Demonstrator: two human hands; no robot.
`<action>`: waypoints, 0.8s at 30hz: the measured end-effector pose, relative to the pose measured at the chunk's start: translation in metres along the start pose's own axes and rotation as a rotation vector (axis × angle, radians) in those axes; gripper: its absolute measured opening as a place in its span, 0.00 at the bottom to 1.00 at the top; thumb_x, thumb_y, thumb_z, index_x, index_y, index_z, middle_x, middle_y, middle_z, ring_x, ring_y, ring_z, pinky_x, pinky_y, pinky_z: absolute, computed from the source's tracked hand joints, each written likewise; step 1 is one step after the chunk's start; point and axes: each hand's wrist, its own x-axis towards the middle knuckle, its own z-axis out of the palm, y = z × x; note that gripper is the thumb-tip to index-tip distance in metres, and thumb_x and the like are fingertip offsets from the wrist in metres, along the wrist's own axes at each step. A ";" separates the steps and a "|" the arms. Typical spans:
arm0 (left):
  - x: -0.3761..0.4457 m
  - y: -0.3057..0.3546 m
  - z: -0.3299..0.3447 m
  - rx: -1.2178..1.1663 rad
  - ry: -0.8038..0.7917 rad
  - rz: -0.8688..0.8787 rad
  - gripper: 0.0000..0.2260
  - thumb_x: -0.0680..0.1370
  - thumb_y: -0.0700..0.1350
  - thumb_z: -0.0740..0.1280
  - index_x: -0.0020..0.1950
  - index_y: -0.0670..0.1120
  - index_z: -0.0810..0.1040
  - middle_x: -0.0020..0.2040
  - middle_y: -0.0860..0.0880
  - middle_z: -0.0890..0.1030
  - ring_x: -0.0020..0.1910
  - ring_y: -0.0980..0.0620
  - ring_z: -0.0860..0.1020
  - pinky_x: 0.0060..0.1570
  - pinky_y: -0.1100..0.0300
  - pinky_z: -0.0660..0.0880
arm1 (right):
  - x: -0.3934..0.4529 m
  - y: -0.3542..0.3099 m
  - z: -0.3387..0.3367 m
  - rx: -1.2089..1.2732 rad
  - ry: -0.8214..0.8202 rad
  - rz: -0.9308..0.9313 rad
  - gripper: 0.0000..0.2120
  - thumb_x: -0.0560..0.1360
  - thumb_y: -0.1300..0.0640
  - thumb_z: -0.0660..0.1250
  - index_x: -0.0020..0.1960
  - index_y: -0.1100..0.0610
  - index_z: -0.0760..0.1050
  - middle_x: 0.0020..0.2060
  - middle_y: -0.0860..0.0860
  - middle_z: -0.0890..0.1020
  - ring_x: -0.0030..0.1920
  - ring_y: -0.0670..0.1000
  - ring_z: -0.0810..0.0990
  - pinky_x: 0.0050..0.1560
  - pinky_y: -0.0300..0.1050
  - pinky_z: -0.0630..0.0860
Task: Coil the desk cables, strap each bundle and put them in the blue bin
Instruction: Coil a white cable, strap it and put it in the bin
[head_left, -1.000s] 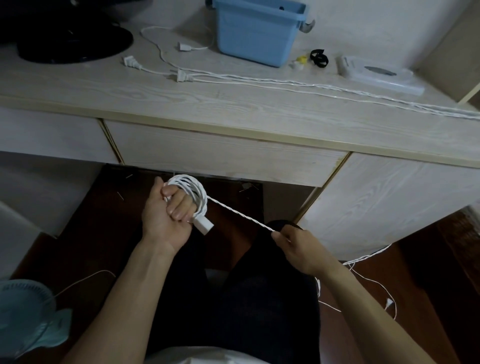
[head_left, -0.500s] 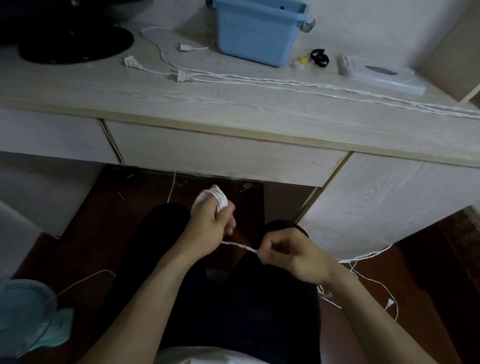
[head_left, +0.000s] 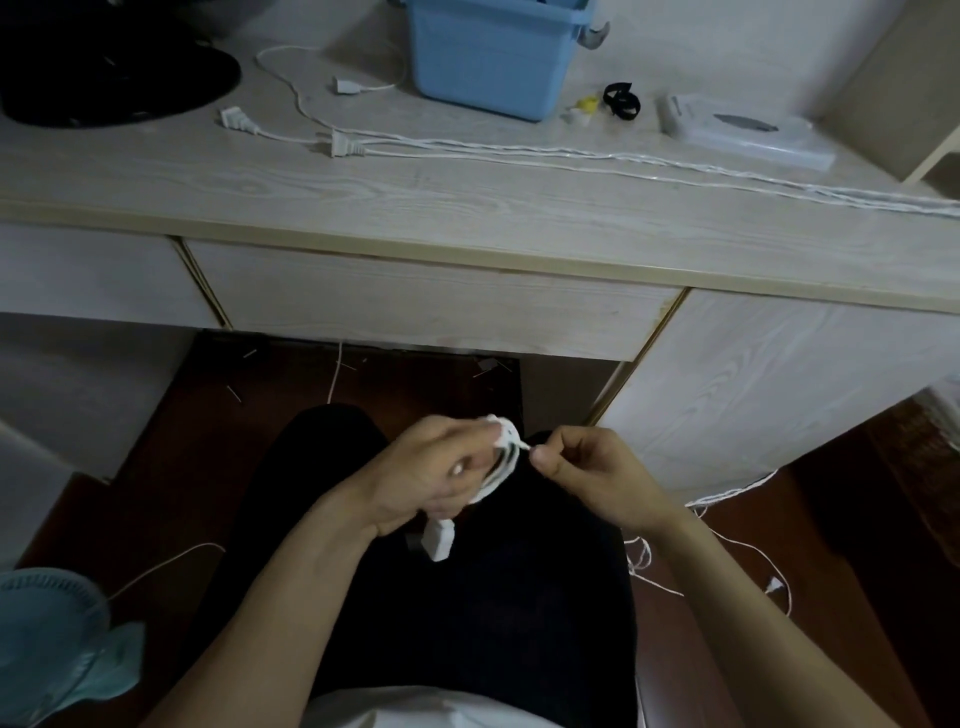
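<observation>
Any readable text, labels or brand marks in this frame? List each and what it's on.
None readable.
White box on the desk: a dark mark on its lid, too blurred to read.
Blue bin, plugs, coil in the left hand: no print visible.

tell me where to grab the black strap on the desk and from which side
Pinch the black strap across its upper band, coming straight down from above. It lies flat and loosely looped on the desk, right of the blue bin, with small bits close on its left.
</observation>
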 end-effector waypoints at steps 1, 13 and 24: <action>0.000 0.001 -0.004 -0.125 0.047 0.036 0.19 0.79 0.54 0.63 0.32 0.45 0.66 0.22 0.49 0.59 0.18 0.55 0.56 0.21 0.65 0.56 | 0.001 0.006 -0.007 -0.055 0.020 0.043 0.16 0.74 0.43 0.69 0.36 0.55 0.75 0.29 0.49 0.77 0.31 0.46 0.75 0.35 0.41 0.71; 0.003 0.013 -0.053 -0.860 0.706 0.367 0.20 0.84 0.54 0.55 0.33 0.50 0.65 0.23 0.55 0.59 0.20 0.57 0.56 0.23 0.64 0.56 | 0.005 0.079 -0.044 -0.635 0.204 0.524 0.30 0.80 0.38 0.58 0.41 0.66 0.78 0.37 0.60 0.80 0.34 0.53 0.75 0.35 0.46 0.68; 0.000 0.010 -0.074 -0.805 0.866 0.341 0.19 0.84 0.54 0.56 0.34 0.50 0.63 0.24 0.54 0.58 0.22 0.56 0.56 0.23 0.65 0.57 | -0.015 0.101 -0.069 -0.765 0.490 0.764 0.18 0.81 0.51 0.64 0.49 0.65 0.83 0.44 0.62 0.83 0.41 0.61 0.80 0.42 0.48 0.76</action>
